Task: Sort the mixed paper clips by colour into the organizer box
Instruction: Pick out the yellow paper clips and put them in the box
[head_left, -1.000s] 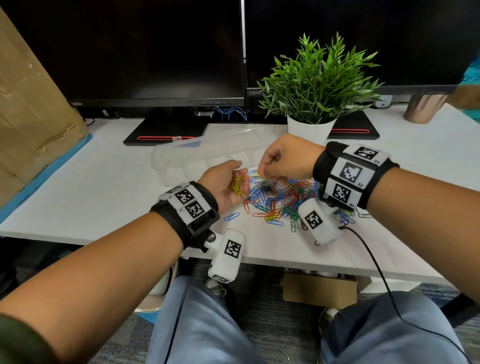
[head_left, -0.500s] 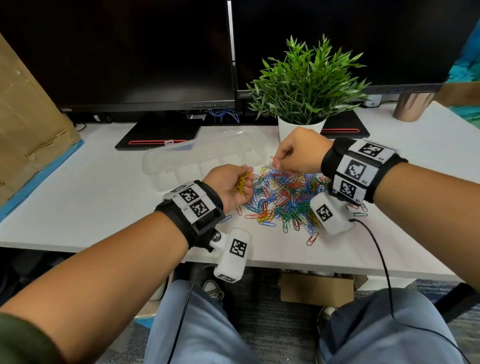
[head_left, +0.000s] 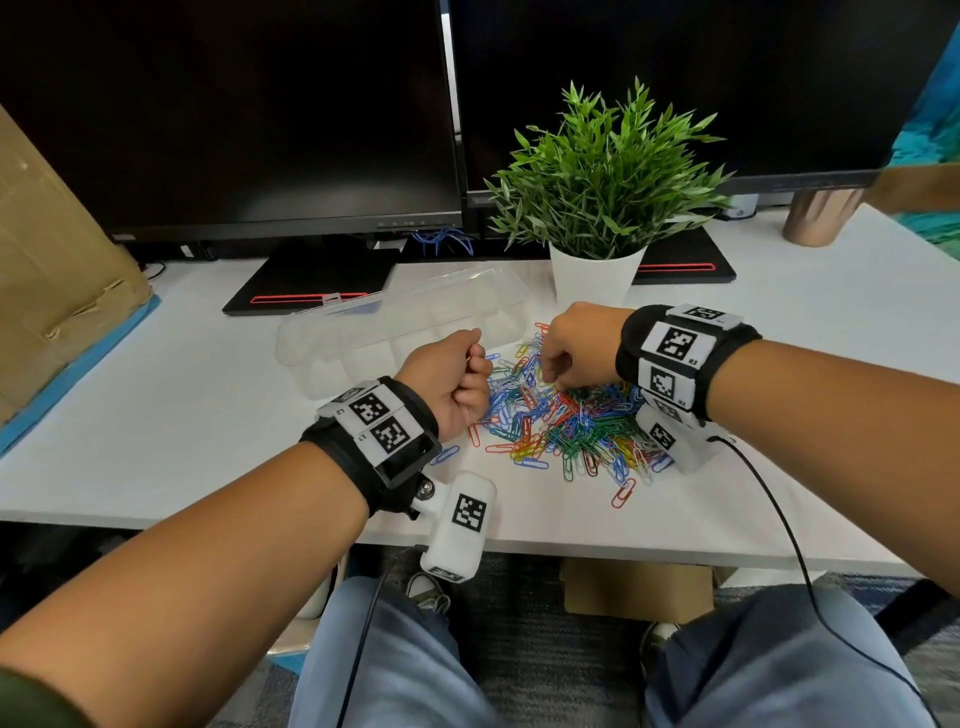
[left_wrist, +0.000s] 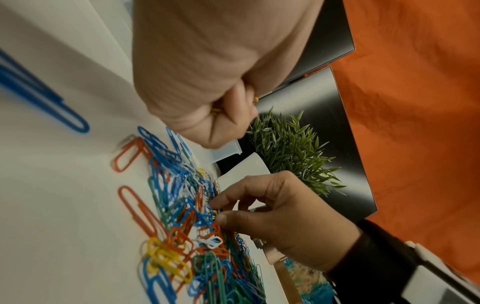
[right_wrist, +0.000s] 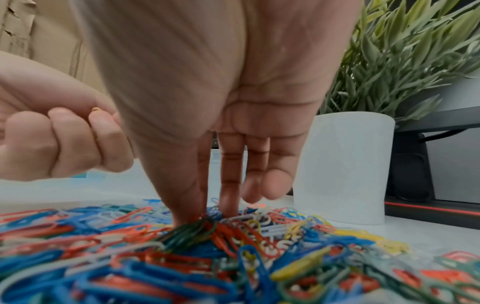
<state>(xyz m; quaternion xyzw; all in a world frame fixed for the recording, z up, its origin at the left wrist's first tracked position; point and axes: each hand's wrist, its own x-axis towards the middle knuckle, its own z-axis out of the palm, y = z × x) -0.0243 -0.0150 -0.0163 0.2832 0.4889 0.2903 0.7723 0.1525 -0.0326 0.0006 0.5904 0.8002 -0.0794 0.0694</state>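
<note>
A heap of mixed paper clips (head_left: 566, 421) in blue, red, green, yellow and white lies on the white desk (head_left: 156, 415). My left hand (head_left: 470, 364) hovers at the heap's left edge, fist curled round a bunch of yellow clips (left_wrist: 215, 111); only their tips show. My right hand (head_left: 550, 376) reaches down into the far side of the heap. Its thumb and forefinger pinch a yellow clip (left_wrist: 214, 214) among the others. The clear organizer box (head_left: 395, 322) stands open just behind my left hand, its compartments hard to make out.
A potted plant (head_left: 597, 270) in a white pot stands right behind the heap. Two dark monitors (head_left: 234, 130) fill the back of the desk. A cardboard panel (head_left: 47, 270) leans at the left. A copper tumbler (head_left: 815, 218) sits at the far right.
My left hand's fingers have curled tighter, hiding most of the yellow clips. My right hand has dropped its fingertips back into the heap.
</note>
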